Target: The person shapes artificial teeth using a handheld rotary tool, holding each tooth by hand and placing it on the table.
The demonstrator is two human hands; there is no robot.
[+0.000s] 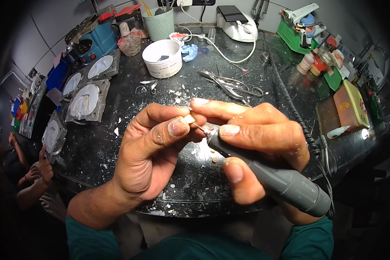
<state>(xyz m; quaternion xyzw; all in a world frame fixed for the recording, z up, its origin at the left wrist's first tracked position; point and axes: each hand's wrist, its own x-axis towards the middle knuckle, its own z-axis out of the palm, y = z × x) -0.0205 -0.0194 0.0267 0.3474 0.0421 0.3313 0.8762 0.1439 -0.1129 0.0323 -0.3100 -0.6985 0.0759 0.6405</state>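
Observation:
Between the thumb and fingertips of my left hand (pixel 145 149) is a small tooth-coloured piece (pixel 189 118), mostly covered by the fingers. My right hand (pixel 268 130) is wrapped around a dark grey rotary handpiece (pixel 286 184), with its thumb lifted off the body. The thin bur (pixel 198 126) at its tip points at the piece; whether the two touch I cannot tell. My right index fingertip rests close against the left fingertips. Under the hands, tiny yellowish bits (pixel 214 160) lie on the black bench (pixel 195 195).
White debris is scattered over the bench. Pliers and scissors (pixel 229 84) lie beyond my hands, near a white tub (pixel 162 60). Plaster casts in metal frames (pixel 86 102) stand left. The handpiece's coiled cord (pixel 290 102) runs along the right, beside a yellow-lidded box (pixel 351 106). Another person's hand (pixel 44 167) shows far left.

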